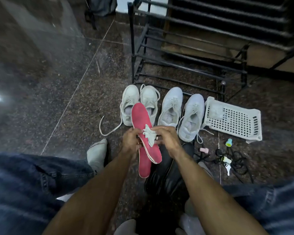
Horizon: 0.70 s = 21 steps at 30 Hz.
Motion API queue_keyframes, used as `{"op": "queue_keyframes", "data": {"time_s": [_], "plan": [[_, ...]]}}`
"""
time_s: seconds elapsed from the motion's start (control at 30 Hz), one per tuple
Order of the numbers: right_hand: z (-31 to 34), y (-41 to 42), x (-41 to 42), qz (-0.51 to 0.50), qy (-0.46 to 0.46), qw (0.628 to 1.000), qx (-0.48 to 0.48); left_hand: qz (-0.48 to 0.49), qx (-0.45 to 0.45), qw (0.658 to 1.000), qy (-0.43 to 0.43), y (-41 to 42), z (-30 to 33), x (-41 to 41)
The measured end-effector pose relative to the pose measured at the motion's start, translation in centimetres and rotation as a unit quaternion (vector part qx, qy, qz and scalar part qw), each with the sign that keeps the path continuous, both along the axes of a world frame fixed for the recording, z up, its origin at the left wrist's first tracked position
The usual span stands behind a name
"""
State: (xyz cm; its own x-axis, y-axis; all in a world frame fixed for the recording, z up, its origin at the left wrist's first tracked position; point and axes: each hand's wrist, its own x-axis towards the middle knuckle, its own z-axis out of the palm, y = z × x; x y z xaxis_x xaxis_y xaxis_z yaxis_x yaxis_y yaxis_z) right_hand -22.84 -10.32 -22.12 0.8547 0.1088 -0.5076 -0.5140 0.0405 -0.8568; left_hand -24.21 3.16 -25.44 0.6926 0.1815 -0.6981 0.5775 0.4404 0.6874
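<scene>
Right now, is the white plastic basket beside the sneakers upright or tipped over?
Tipped over. The white basket lies on the floor with a perforated panel facing up, not its opening.

You'll find nothing readable here. No lettering, brand or number shows on the red insoles [142, 119], the pale cloth [149, 135], the white shoes [172, 106], the white basket [236, 123] or the small bottles [229, 142] on the floor [71, 119]. Any marks are too blurred.

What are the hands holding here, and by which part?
The left hand grips the red insoles at their middle, along the left edge. The right hand pinches a pale wad, cloth or lace, against that same middle.
</scene>
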Motion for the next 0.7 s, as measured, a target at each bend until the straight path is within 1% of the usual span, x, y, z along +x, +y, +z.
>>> {"op": "queue_keyframes", "data": {"time_s": [0.07,0.13,0.2,0.27,0.3,0.33,0.4,0.43,0.47,0.53,0.6,0.7], "plan": [[1.6,-0.6,0.3,-0.010,-0.018,1.000,0.017,-0.001,-0.088,0.995,-0.036,-1.1,2.4,0.4],[2.9,-1.0,0.2,-0.008,-0.035,0.999,0.017,-0.015,-0.186,0.980,-0.069,-2.0,4.1,0.6],[3.7,-1.1,0.0,0.003,-0.066,0.998,-0.003,-0.039,-0.280,0.954,-0.100,-2.9,5.4,0.7],[4.2,-1.4,-0.3,0.028,-0.113,0.992,-0.049,-0.063,-0.343,0.927,-0.136,-3.6,5.8,0.4],[4.3,-1.8,-0.3,0.050,-0.149,0.983,-0.091,-0.068,-0.349,0.924,-0.140,-3.8,6.0,0.3],[4.6,-2.2,-0.2,0.079,-0.195,0.966,-0.149,-0.066,-0.335,0.929,-0.143,-4.0,6.0,0.1],[5.6,-3.3,-0.2,0.156,-0.289,0.903,-0.278,-0.082,-0.344,0.925,-0.138,-4.2,6.3,0.0],[6.3,-3.6,-0.3,0.191,-0.319,0.870,-0.323,-0.089,-0.344,0.925,-0.135,-4.3,6.5,-0.1],[7.1,-3.8,-0.4,0.217,-0.339,0.844,-0.355,-0.101,-0.334,0.928,-0.128,-4.4,6.6,0.0],[8.6,-3.9,-0.8,0.241,-0.356,0.805,-0.408,-0.117,-0.321,0.933,-0.117,-4.6,7.0,0.1],[9.6,-4.2,-1.8,0.242,-0.358,0.785,-0.444,-0.118,-0.320,0.933,-0.119,-4.6,7.4,0.1],[10.1,-4.4,-4.6,0.279,-0.369,0.778,-0.425,-0.130,-0.302,0.937,-0.121,-4.2,8.1,-0.1]]}}
